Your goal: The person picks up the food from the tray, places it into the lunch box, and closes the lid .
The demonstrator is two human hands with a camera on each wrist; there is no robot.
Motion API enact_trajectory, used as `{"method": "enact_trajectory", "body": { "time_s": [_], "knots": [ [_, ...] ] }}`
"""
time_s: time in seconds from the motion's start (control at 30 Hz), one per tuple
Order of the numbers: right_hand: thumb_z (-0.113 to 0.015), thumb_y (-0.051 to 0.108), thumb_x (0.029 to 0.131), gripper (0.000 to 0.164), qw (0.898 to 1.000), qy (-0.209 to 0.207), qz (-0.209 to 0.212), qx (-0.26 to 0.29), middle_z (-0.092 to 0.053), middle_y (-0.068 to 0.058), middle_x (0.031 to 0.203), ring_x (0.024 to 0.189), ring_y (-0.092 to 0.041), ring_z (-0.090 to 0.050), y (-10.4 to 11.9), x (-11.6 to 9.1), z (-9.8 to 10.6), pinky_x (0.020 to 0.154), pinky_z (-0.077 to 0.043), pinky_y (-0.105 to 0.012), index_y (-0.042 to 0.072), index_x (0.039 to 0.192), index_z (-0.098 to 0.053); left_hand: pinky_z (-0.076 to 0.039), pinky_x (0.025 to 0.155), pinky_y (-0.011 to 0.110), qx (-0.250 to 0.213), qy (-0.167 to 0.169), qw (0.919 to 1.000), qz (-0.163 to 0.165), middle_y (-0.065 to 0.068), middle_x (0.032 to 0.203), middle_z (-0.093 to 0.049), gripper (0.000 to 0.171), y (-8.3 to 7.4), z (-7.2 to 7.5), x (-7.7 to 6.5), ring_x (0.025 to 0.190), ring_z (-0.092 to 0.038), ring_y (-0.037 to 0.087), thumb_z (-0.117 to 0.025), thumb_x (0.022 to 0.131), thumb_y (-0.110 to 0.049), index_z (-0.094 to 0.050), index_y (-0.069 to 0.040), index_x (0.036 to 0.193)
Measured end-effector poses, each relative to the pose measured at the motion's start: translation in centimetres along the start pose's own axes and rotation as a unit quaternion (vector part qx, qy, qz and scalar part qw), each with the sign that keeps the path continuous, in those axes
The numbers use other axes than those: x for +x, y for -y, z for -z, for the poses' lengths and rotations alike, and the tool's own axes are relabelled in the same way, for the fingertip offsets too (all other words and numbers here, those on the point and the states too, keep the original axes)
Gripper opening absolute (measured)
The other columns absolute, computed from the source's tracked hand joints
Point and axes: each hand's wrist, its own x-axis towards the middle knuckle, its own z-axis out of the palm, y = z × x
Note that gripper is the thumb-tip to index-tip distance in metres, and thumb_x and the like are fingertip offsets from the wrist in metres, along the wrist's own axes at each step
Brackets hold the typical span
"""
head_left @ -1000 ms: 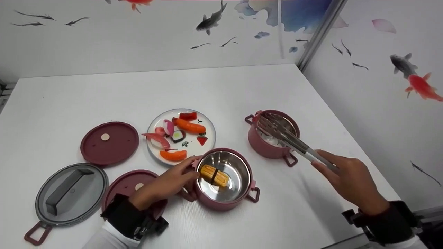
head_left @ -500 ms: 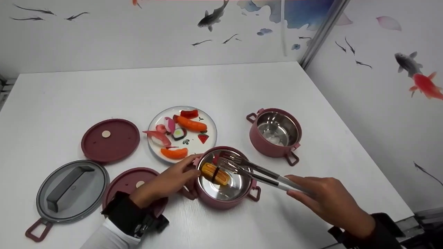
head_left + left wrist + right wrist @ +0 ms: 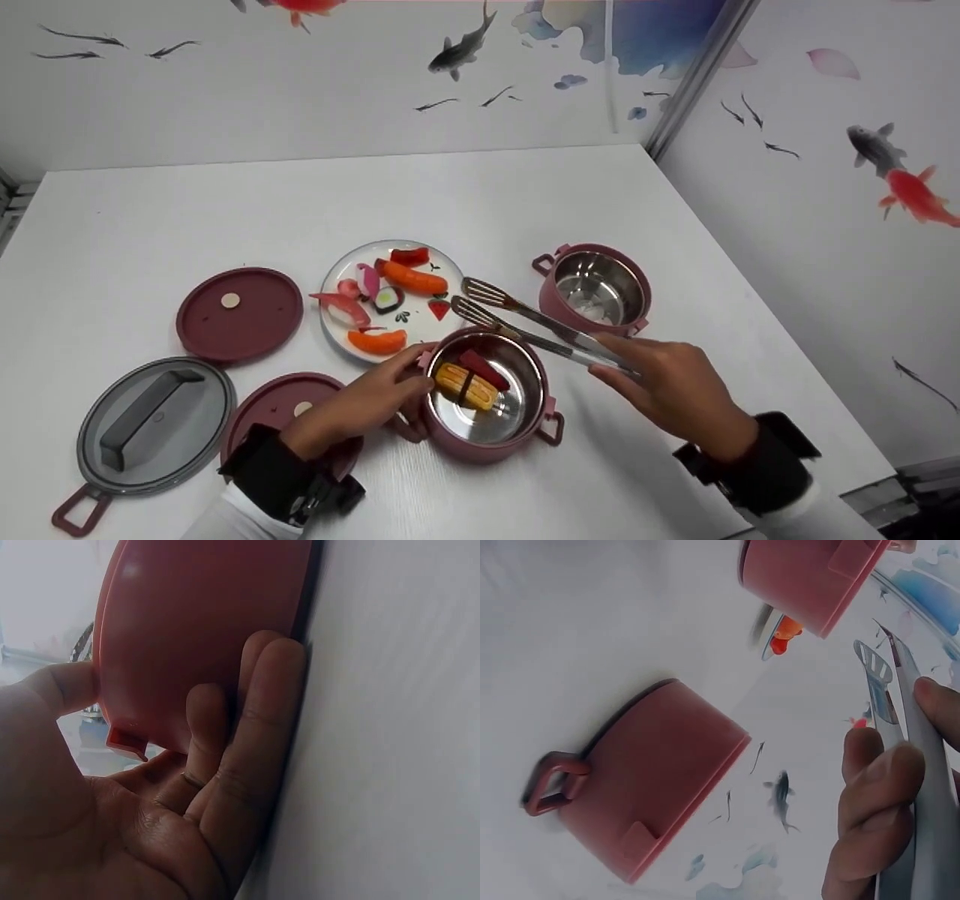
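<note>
With the fingers (image 3: 877, 787) of the right hand (image 3: 667, 386), clasping slotted metal tongs (image 3: 555, 325), holding them parted near the right rim of the plate (image 3: 424, 330); half a second ago dipping into the near pot (image 3: 480, 451), now hovering above its far rim, leaving the dark red piece (image 3: 487, 369) lying inside, beside the black-banded tamago sushi (image 3: 481, 394); with the left hand (image 3: 375, 397), still gripping that pot by rim and wall

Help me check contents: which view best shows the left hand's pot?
The head view: it alone shows inside the pot, with egg sushi and a red piece. Both wrist views show its outside, cropped: the left close up, right farther off.
</note>
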Motion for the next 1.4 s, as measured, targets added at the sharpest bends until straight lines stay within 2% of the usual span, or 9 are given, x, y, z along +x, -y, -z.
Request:
{"method": "enact_trajectory", "body": {
  "time_s": [0.13,0.27,0.47,0.77,0.87,1.07,1.3,1.4],
  "knots": [
    [-0.084,0.028,0.087,0.039,0.999,0.013,-0.001,-0.039,-0.077,-0.004,0.080,0.061,-0.016,-0.066,0.2,3.3,-1.4,0.051,-0.053,-0.034,0.014,0.123,-0.076,-0.067,0.069,0.043,0.002,0.000,1.0000,0.008,0.021,0.107,-0.067,0.060,-0.3,0.2,0.1,0.076,-0.074,0.025,-0.051,0.107,-0.027,-0.029,-0.023,0.163],
    [-0.079,0.034,0.093,0.037,0.997,0.061,0.001,-0.054,-0.076,-0.006,0.080,0.065,-0.022,-0.069,0.6,6.2,-2.6,0.052,-0.057,-0.039,0.010,0.120,-0.074,-0.067,0.071,0.043,-0.002,-0.002,0.9999,0.017,0.020,0.107,-0.067,0.062,-0.4,0.2,0.1,0.077,-0.073,0.025,-0.052,0.107,-0.029,-0.028,-0.023,0.164],
    [-0.073,0.039,0.097,0.036,0.991,0.115,0.014,-0.069,-0.073,-0.006,0.076,0.066,-0.023,-0.070,1.0,8.9,-3.7,0.053,-0.059,-0.042,0.008,0.116,-0.072,-0.067,0.072,0.043,-0.008,0.002,0.9998,0.020,0.019,0.103,-0.066,0.064,-0.3,0.0,0.3,0.077,-0.073,0.025,-0.052,0.107,-0.029,-0.026,-0.022,0.164],
    [-0.071,0.044,0.097,0.041,0.983,0.168,-0.019,-0.066,-0.071,-0.006,0.077,0.067,-0.023,-0.067,1.3,10.2,-4.4,0.058,-0.059,-0.042,0.009,0.118,-0.074,-0.067,0.073,0.044,-0.015,-0.001,0.9998,0.014,0.023,0.116,-0.065,0.063,-0.2,-0.1,0.2,0.079,-0.074,0.027,-0.053,0.106,-0.029,-0.028,-0.025,0.163],
    [-0.071,0.048,0.096,0.046,0.981,0.180,-0.028,-0.070,-0.071,-0.007,0.078,0.068,-0.024,-0.066,1.3,10.3,-4.7,0.059,-0.059,-0.043,0.009,0.120,-0.074,-0.067,0.072,0.044,-0.013,-0.003,0.9998,0.016,0.020,0.111,-0.066,0.062,-0.2,0.0,0.0,0.079,-0.074,0.027,-0.054,0.106,-0.030,-0.029,-0.025,0.163],
    [-0.072,0.051,0.094,0.045,0.982,0.172,-0.025,-0.075,-0.069,-0.006,0.074,0.065,-0.024,-0.065,1.2,10.4,-5.1,0.057,-0.058,-0.044,0.008,0.111,-0.074,-0.067,0.070,0.044,-0.012,-0.007,0.9999,0.010,0.015,0.093,-0.065,0.061,0.0,0.1,-0.1,0.076,-0.074,0.026,-0.054,0.106,-0.029,-0.030,-0.025,0.162],
    [-0.072,0.047,0.096,0.039,0.986,0.145,0.001,-0.087,-0.065,-0.006,0.068,0.059,-0.024,-0.061,1.3,10.3,-5.4,0.052,-0.055,-0.043,0.008,0.094,-0.071,-0.067,0.068,0.043,-0.004,-0.007,1.0000,0.002,0.017,0.102,-0.068,0.059,0.0,0.1,-0.1,0.072,-0.072,0.023,-0.054,0.106,-0.029,-0.033,-0.025,0.161],
    [-0.072,0.044,0.097,0.036,0.986,0.143,0.007,-0.087,-0.061,-0.004,0.065,0.057,-0.021,-0.056,1.3,10.3,-5.4,0.050,-0.052,-0.041,0.009,0.088,-0.068,-0.067,0.068,0.043,-0.006,-0.006,1.0000,-0.001,0.017,0.099,-0.068,0.058,0.0,0.0,0.0,0.070,-0.072,0.023,-0.053,0.106,-0.028,-0.034,-0.025,0.161]
  ]
}}
